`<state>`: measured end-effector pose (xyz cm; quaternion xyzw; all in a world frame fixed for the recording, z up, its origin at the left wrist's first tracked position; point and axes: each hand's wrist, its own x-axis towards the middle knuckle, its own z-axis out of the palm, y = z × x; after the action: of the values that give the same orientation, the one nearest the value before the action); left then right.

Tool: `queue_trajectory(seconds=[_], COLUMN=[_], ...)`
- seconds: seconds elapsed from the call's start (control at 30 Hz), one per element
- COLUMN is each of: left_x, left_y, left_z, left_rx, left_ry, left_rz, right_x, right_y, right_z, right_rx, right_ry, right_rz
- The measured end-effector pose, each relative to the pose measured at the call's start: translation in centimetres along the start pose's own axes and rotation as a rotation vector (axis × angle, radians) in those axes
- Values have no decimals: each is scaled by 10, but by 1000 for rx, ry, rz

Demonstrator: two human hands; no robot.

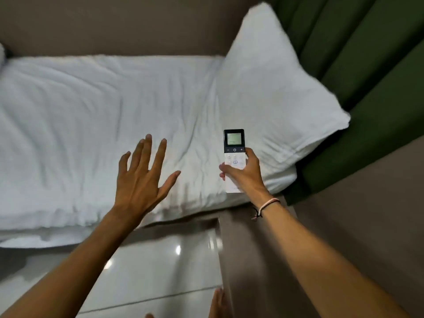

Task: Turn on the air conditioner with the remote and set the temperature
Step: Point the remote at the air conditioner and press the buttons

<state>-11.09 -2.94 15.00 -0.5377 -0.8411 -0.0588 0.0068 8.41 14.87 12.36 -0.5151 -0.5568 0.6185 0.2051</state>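
- The remote is held upright above the near right part of the white bed, its dark screen end pointing far.
- The right hand grips its lower white half, fingers wrapped around it, thumb at its right edge.
- The left hand is to the left, fingers spread wide, holding nothing.
- A white pillow lies just right of the remote.

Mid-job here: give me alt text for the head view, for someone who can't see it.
The right hand holds a white air-conditioner remote upright over a bed, its small screen facing the camera. The left hand is open and empty, fingers spread above the white bedding. A white pillow leans against a green headboard.
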Motion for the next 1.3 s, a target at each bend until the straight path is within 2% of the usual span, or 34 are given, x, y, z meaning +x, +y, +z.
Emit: queue_trajectory(seconds=[0.3, 0.57, 0.7, 0.9, 1.3], left_x=[37, 21, -5, -45, -125], left_y=[-93, -137, -160, -198, -220], left_z=[-213, -384, -448, -567, -667], left_rx=[141, 231, 299, 423, 541], left_ry=[382, 563, 600, 712, 809], left_rz=[-106, -154, -189, -339, -508], right_x=[-45, -140, -192, -270, -359], right_y=[-232, -419, -482, -577, -641], right_z=[80, 141, 174, 236, 285], right_rx=[145, 163, 188, 229, 195], right_ry=[-315, -460, -530, -630, -696], right_rz=[-211, -366, -435, -527, -800])
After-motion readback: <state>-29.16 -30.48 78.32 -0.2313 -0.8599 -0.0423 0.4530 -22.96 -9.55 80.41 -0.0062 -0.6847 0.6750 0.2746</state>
